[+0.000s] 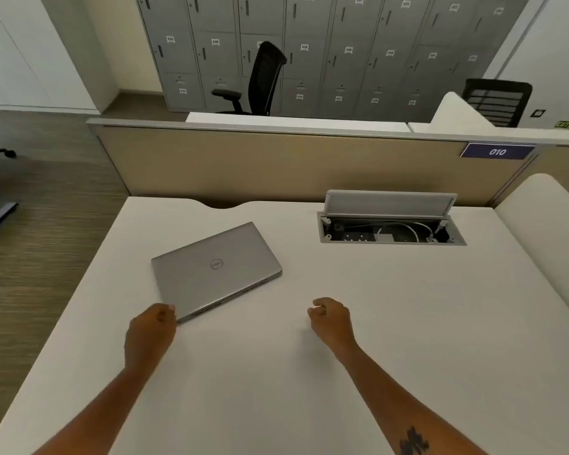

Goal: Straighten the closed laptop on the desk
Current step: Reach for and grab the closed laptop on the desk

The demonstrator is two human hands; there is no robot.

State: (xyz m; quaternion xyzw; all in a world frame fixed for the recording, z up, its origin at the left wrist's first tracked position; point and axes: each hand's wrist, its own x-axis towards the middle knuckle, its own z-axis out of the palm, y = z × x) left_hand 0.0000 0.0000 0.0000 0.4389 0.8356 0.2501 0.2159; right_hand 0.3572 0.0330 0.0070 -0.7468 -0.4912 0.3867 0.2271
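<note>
A silver laptop (216, 269) lies closed and flat on a white desk (358, 323), its lid facing up with a round maker's badge at the centre. The machine sits askew, turned out of line with the desk's edges: its far right corner points toward the back of the desk, its near left corner toward the person. Narrow slots run along the edge facing the camera. It rests on the left half of the desktop, short of the curved notch in the desk's rear edge. The desk itself is plain, smooth and pale, stretching wide to the right of the laptop.
</note>
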